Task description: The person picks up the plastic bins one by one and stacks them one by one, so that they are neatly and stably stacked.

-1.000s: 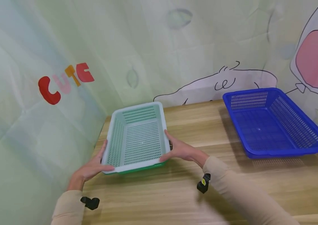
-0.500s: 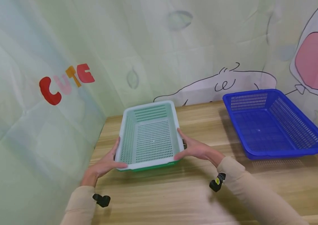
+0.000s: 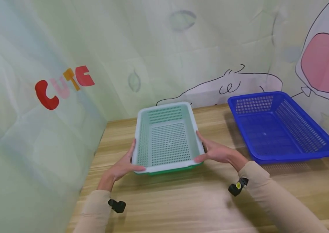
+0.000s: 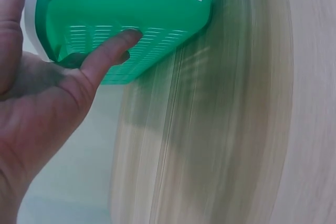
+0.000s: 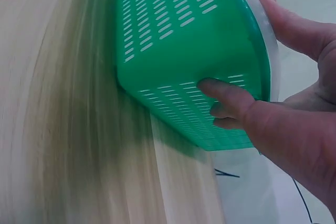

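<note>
White basket point(image 3: 170, 142) appears nested inside green basket point(image 4: 126, 3) — white rim uppermost. Left hand point(image 3: 122, 167) and right hand point(image 3: 217, 152) grip the pair at opposite sides near the front corners, thumbs over the rim, fingers against the outer green wall, pinching both between. The pair is at or just above the surface point(image 3: 176, 200); base contact cannot be confirmed. Blue basket point(image 3: 269, 132) stands well apart to the right, touched by neither hand. Progress, in judgement: nesting appears done — release remains outstanding.

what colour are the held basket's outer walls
Green outer walls, clearest in the right wrist view.
</note>
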`<state>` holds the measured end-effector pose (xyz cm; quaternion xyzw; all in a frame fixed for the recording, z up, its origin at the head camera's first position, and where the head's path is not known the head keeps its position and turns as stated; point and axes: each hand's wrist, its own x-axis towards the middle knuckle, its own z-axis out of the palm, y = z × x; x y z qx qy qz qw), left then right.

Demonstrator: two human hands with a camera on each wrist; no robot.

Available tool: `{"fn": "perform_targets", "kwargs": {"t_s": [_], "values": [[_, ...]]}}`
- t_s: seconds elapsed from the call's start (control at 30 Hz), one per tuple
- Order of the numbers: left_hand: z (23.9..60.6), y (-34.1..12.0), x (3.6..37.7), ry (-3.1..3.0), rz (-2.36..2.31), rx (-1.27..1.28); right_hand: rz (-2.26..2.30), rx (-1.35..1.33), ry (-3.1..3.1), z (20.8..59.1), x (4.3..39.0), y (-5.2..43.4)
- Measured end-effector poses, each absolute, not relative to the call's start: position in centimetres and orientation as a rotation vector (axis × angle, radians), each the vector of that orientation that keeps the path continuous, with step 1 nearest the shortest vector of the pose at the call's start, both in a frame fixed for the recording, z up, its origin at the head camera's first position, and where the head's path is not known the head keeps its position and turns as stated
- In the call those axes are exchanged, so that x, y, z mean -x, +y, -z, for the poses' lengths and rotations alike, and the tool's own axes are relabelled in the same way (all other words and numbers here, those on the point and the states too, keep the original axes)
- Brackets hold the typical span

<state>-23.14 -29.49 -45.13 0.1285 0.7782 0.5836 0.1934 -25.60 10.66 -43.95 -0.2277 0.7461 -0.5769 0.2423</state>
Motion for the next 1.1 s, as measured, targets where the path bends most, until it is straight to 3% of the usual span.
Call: {"fn": "perform_targets", "kwargs": {"t_s": [1.1], "values": [[45.3, -22.1, 24.6, 2.138, -1.684, -0.374, 1.493, 0.536, 2.119, 43.2, 25.2, 18.0]]}}
